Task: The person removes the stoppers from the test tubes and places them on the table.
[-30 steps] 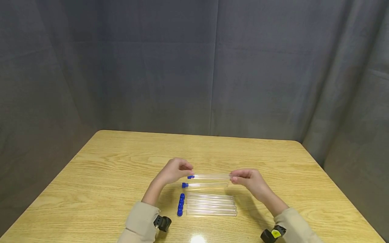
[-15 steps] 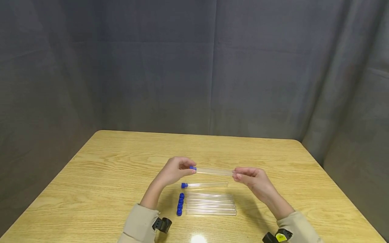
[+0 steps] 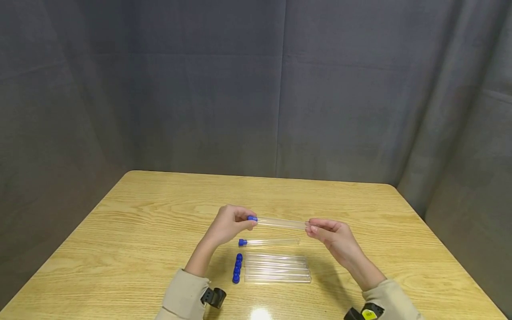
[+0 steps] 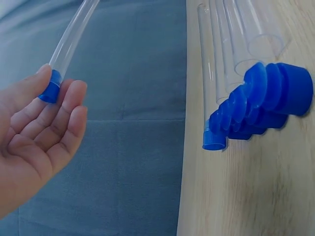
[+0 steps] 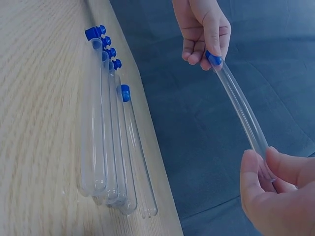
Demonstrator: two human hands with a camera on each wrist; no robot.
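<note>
A clear test tube is held almost level above the table, with a blue cap seated in its mouth. My left hand pinches that cap between thumb and fingers. At the tube's rounded end, my right hand grips the glass-clear wall with its fingertips, as the right wrist view shows too. Below the raised tube lies a second test tube with its own blue cap. Nearer to me rest several uncapped test tubes side by side, and a row of loose blue caps stands along their open ends.
The wooden table reaches back to a dark grey curtain, which also hangs at both sides. Each sleeve carries a wrist camera, the left one near the loose caps.
Both hands have lifted the capped tube a little off its place behind the second tube. The right hand has shifted slightly to the right. The tubes and caps on the table lie as before.
</note>
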